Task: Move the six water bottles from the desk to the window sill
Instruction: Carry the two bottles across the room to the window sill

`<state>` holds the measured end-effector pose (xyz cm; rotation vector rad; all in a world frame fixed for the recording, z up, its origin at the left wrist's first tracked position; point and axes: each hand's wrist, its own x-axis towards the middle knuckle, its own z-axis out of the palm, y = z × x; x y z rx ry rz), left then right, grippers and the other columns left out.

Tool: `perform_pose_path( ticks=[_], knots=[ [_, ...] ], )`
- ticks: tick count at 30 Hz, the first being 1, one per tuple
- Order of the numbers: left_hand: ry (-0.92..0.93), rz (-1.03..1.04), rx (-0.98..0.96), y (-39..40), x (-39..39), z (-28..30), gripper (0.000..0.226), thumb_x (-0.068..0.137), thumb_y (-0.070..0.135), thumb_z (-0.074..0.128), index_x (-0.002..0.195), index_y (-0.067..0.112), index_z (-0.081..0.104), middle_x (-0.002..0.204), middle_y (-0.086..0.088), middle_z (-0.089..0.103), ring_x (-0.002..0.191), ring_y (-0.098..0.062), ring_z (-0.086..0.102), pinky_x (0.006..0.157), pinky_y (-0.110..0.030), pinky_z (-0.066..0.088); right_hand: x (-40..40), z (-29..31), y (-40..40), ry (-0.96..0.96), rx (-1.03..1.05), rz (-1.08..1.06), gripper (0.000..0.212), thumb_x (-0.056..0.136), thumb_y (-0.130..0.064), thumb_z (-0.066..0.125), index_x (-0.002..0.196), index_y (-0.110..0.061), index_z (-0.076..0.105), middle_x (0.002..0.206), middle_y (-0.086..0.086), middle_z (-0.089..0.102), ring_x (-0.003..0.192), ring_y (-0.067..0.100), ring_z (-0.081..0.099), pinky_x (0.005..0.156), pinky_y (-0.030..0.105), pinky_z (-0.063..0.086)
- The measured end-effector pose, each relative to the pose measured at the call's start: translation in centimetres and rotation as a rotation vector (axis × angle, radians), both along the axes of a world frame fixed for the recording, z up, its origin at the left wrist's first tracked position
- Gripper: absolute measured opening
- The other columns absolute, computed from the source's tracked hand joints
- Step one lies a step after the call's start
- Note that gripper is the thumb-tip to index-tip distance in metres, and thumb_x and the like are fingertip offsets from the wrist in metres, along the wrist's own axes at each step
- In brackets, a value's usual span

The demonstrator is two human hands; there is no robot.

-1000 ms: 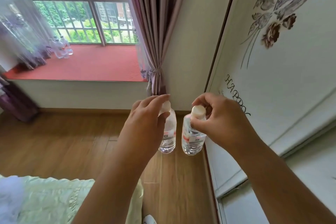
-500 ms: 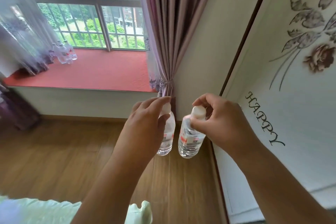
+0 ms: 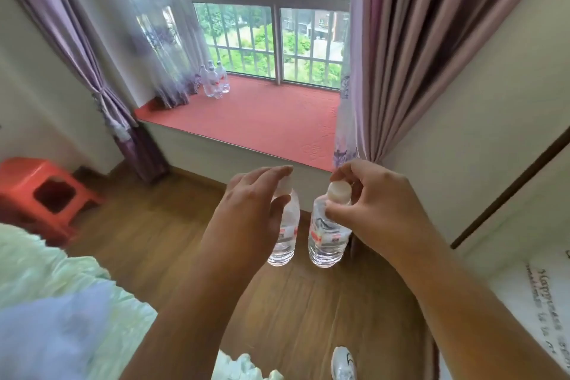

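My left hand (image 3: 253, 213) grips one clear water bottle (image 3: 285, 234) by its cap, so the bottle hangs upright over the wooden floor. My right hand (image 3: 370, 210) pinches the white cap of a second water bottle (image 3: 325, 237), which hangs beside the first. Both carry red and white labels. The window sill (image 3: 262, 123) has a red mat and lies ahead, beyond the hands. Several clear bottles (image 3: 214, 82) stand together at its far left corner, against the sheer curtain. The desk is out of view.
A red plastic stool (image 3: 46, 191) stands on the floor at the left. A bed with pale green bedding (image 3: 55, 296) fills the lower left. Purple curtains (image 3: 398, 49) hang at both sides of the window. A white wardrobe door (image 3: 530, 287) is at the right. My shoe (image 3: 344, 362) shows below.
The view has swung left and moved towards the window, so the sill now lies straight ahead and the stool has come into view. Both hands still hold their bottles the same way.
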<state>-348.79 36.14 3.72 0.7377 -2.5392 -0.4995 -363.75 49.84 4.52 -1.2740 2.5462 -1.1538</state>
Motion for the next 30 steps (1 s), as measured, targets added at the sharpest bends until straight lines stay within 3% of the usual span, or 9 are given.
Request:
perform_pose_path(
  ticks=[5, 10, 13, 16, 21, 30],
  knots=[
    [0.037, 0.144, 0.002, -2.4, -4.4, 1.1, 0.049, 0.091, 0.017, 0.067, 0.137, 0.028, 0.056, 0.13, 0.011, 0.06, 0.122, -0.01, 0.045, 0.096, -0.017, 0.03, -5.8, 0.6, -4.8, 0.031, -0.002, 0.133, 0.031, 0.069, -0.031, 0.081, 0.097, -0.031, 0.068, 0.079, -0.018, 0.064, 0.071, -0.002, 0.061, 0.061, 0.02, 0.051],
    [0.096, 0.259, 0.016, -2.9, -7.8, 1.1, 0.048, 0.089, 0.012, 0.069, 0.135, 0.025, 0.058, 0.126, 0.011, 0.062, 0.121, -0.011, 0.049, 0.096, -0.018, 0.034, -10.6, 0.5, -8.1, 0.066, 0.031, 0.242, 0.031, 0.069, -0.032, 0.079, 0.098, -0.034, 0.066, 0.079, -0.02, 0.062, 0.069, -0.004, 0.057, 0.057, 0.013, 0.044],
    [0.108, 0.294, 0.036, -3.1, -9.2, 0.9, 0.048, 0.088, 0.01, 0.07, 0.133, 0.023, 0.06, 0.125, 0.012, 0.062, 0.119, -0.011, 0.051, 0.095, -0.007, 0.029, -12.4, 0.3, -9.6, 0.089, 0.051, 0.312, 0.031, 0.07, -0.031, 0.078, 0.098, -0.032, 0.066, 0.075, -0.021, 0.057, 0.067, -0.005, 0.053, 0.053, 0.01, 0.037],
    [0.083, 0.33, 0.051, -3.8, -10.4, 0.7, 0.048, 0.089, 0.011, 0.069, 0.134, 0.024, 0.06, 0.126, 0.014, 0.062, 0.118, -0.009, 0.05, 0.092, 0.003, 0.023, -13.9, -0.1, -10.8, 0.071, 0.041, 0.343, 0.03, 0.069, -0.029, 0.077, 0.097, -0.031, 0.067, 0.071, -0.02, 0.054, 0.077, -0.009, 0.053, 0.063, 0.006, 0.038],
    [0.05, 0.352, 0.047, -5.6, -11.9, 0.4, 0.049, 0.089, 0.014, 0.069, 0.135, 0.029, 0.057, 0.121, 0.025, 0.053, 0.114, 0.001, 0.044, 0.09, 0.005, 0.023, -15.8, -0.7, -13.1, 0.03, 0.053, 0.372, 0.029, 0.069, -0.031, 0.077, 0.097, -0.032, 0.066, 0.07, -0.02, 0.055, 0.078, -0.01, 0.053, 0.062, 0.007, 0.039],
    [0.046, 0.328, 0.098, -11.3, -14.0, -0.8, 0.047, 0.091, 0.011, 0.066, 0.134, 0.027, 0.058, 0.128, 0.016, 0.06, 0.12, -0.002, 0.044, 0.092, 0.005, 0.021, -17.6, -1.3, -18.3, 0.046, 0.071, 0.366, 0.027, 0.069, -0.028, 0.078, 0.094, -0.029, 0.067, 0.068, -0.018, 0.054, 0.073, -0.007, 0.052, 0.058, 0.008, 0.036]
  ],
)
